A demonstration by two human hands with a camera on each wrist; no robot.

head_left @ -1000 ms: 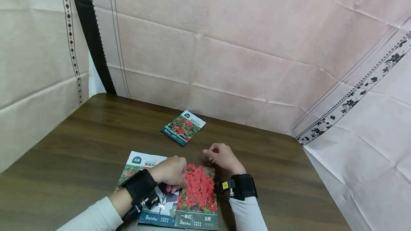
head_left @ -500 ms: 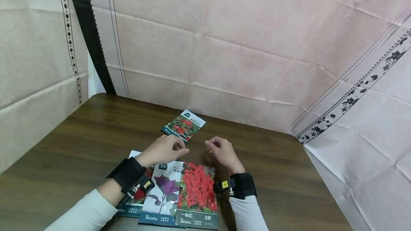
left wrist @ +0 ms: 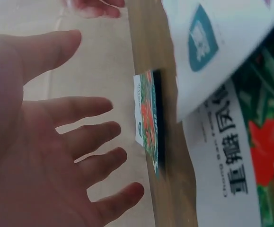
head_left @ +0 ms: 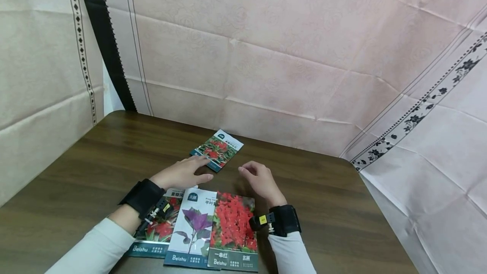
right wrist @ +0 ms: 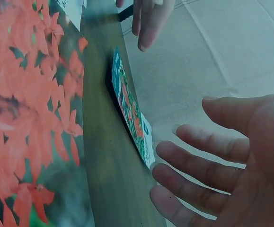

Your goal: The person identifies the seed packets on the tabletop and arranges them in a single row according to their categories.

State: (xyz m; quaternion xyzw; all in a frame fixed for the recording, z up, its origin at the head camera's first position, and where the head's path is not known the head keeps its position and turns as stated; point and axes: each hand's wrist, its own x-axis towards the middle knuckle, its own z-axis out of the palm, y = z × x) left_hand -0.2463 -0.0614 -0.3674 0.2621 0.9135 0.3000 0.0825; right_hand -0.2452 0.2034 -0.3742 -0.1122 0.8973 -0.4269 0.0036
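My left hand [head_left: 180, 174] hovers with spread fingers over the wood table, its fingertips overlapping the lower left edge of a small seed packet [head_left: 222, 147] with red flowers in the head view. In the left wrist view this palm holds nothing, and the small packet [left wrist: 146, 111] lies beyond the fingertips. My right hand [head_left: 262, 183], its fingers loosely bent, is above the table just right of that packet [right wrist: 129, 113]. Nearer me lie three larger flower seed packets side by side: a red-flowered one [head_left: 161, 229] partly under my left wrist, a purple-flowered one [head_left: 195, 223] and a bright red one [head_left: 233, 223].
The brown wood table [head_left: 323, 215] has rounded far corners. A pale cloth backdrop [head_left: 243, 54] stands right behind its far edge, with more cloth to the left and right. Black straps with small cameras [head_left: 262, 220] sit on both wrists.
My left hand has lifted from the purple-flowered packet, moved up and left to the small packet and spread its fingers. The right hand has barely shifted.
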